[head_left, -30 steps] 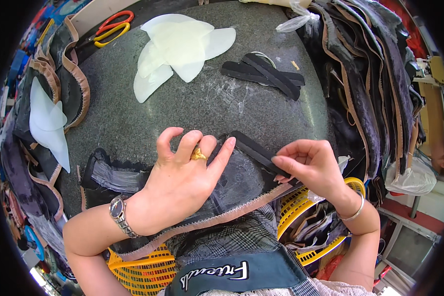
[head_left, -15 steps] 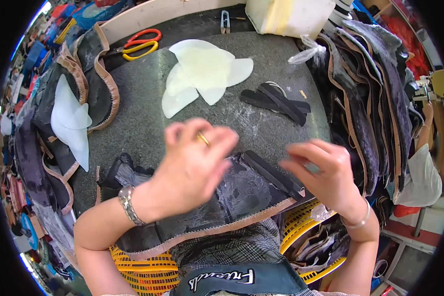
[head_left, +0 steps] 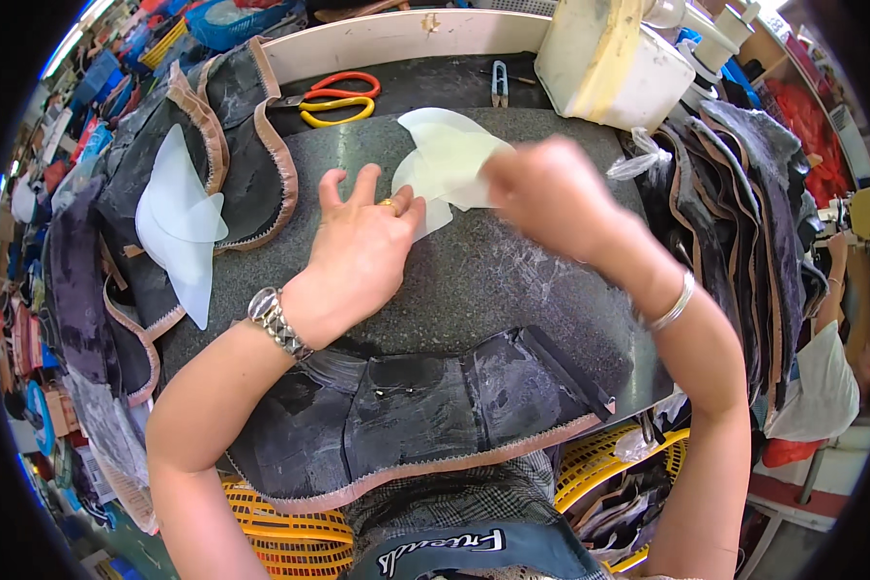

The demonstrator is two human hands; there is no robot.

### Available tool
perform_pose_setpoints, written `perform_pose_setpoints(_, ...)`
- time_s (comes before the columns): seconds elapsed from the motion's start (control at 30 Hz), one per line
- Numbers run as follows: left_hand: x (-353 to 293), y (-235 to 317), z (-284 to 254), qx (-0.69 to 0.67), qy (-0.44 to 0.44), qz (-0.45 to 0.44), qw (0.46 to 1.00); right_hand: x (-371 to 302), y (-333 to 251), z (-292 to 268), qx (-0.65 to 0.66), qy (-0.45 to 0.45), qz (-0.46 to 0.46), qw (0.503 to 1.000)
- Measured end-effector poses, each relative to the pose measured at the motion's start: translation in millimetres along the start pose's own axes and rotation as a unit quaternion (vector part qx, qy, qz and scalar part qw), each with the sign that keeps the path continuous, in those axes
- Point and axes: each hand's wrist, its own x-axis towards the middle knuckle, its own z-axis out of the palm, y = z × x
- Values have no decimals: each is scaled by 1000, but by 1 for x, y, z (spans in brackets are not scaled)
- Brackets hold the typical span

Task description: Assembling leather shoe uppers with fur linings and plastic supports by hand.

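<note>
Overlapping translucent white curved pieces (head_left: 445,155) lie on the grey speckled work surface (head_left: 435,300). At their lower left edge is my left hand (head_left: 362,237), palm down with fingers spread, fingertips touching or just over them. My right hand (head_left: 556,198) is at their right side, its fingers smeared by motion, so any hold is unclear. Nearer me lies a black panel (head_left: 411,406) with whitish smears and a pink-beige stitched edge. A black strip (head_left: 561,372) runs along the panel's right side.
Red-and-yellow-handled scissors (head_left: 338,99) and small blue snips (head_left: 500,85) lie at the back, beside a white container (head_left: 604,72). Black panels pile up left (head_left: 97,280) and right (head_left: 735,242); more white pieces (head_left: 176,232) rest on the left pile. Yellow baskets (head_left: 290,532) stand below.
Both hands have moved forward from above the black panel to the white pieces. The crossed black strips at the right are now out of sight, where my right arm is. The view has shifted slightly.
</note>
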Motion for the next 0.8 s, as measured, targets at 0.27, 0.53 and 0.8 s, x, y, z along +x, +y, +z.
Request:
perform_pose_setpoints(0.27,8,-5,-10,-20,-55,-9,998,-19,53,-100,330,350,189,856)
perform_pose_setpoints(0.53,-26,3,-70,-937,-232,-101,242,-113,-47,-69,458,258,165,835)
perform_pose_setpoints(0.8,-106,63,-90,-764,53,-141,627,-172,-79,-62,702,132,228,662)
